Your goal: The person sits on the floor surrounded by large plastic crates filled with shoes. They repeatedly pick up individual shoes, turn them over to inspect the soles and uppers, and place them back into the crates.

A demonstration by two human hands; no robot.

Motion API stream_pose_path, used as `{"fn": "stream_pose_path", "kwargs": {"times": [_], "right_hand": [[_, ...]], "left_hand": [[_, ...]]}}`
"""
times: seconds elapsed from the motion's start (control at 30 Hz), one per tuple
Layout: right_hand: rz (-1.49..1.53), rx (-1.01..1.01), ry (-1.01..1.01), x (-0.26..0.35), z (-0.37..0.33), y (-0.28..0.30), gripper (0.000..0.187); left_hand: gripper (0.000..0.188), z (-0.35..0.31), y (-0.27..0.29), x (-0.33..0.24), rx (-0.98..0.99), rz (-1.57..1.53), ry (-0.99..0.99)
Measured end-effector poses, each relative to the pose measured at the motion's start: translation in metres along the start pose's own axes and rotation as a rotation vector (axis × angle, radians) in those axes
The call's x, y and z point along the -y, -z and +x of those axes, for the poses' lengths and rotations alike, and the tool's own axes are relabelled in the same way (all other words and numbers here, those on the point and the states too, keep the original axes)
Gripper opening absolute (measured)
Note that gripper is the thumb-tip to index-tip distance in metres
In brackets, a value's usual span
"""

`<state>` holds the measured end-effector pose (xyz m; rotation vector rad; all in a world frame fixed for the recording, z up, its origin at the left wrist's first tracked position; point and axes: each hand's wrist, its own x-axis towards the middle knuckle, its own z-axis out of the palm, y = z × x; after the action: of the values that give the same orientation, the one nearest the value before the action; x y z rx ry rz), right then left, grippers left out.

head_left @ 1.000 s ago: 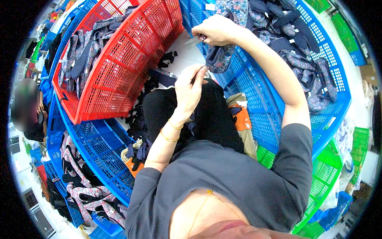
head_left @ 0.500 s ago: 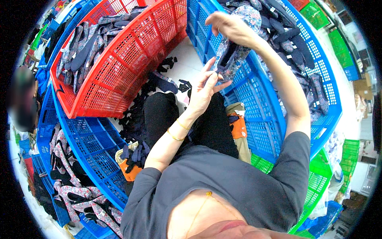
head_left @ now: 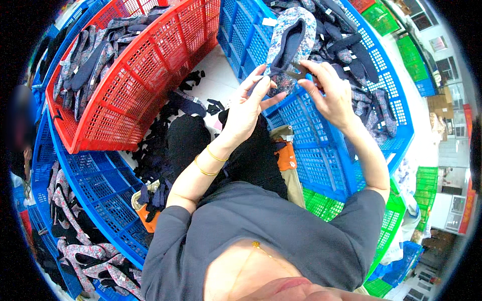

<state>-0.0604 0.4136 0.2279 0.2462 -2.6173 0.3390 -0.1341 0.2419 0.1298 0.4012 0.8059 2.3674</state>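
A blue-and-white floral slipper (head_left: 307, 32) with a navy lining is held up over the near wall of the right-hand blue basket (head_left: 316, 165). My left hand (head_left: 245, 108) pinches its near end between thumb and fingers, with the other fingers partly spread. A small white tag (head_left: 269, 21) shows beside the slipper's far left side. In my right hand (head_left: 332, 94) is a small pair of dark snips (head_left: 297, 71), their blades pointing left against the slipper's near end. My fingers partly hide the snips' handles.
The blue basket holds many similar slippers (head_left: 359, 60). A red basket (head_left: 120, 95) of slippers stands at the left, above another blue basket (head_left: 100, 183). Pink floral slippers (head_left: 95, 253) lie lower left. Dark fabric scraps (head_left: 150, 150) litter the floor by my knees.
My right hand has come down from the slipper's far end to its near end, and the snips now show. The slipper's opening has turned more into view. My left hand keeps its pinch.
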Motion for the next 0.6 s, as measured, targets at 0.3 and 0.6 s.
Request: {"fn": "stream_pose_path", "kwargs": {"times": [0.3,0.6], "right_hand": [[-0.212,-0.181,0.163,-0.009,-0.005,-0.02,0.041],[-0.172,-0.185,0.204,-0.005,-0.003,-0.024,0.04]], "left_hand": [[0.044,-0.001,-0.007,-0.011,0.002,-0.107,0.012],[0.043,-0.001,-0.006,-0.009,0.016,-0.051,0.027]]}}
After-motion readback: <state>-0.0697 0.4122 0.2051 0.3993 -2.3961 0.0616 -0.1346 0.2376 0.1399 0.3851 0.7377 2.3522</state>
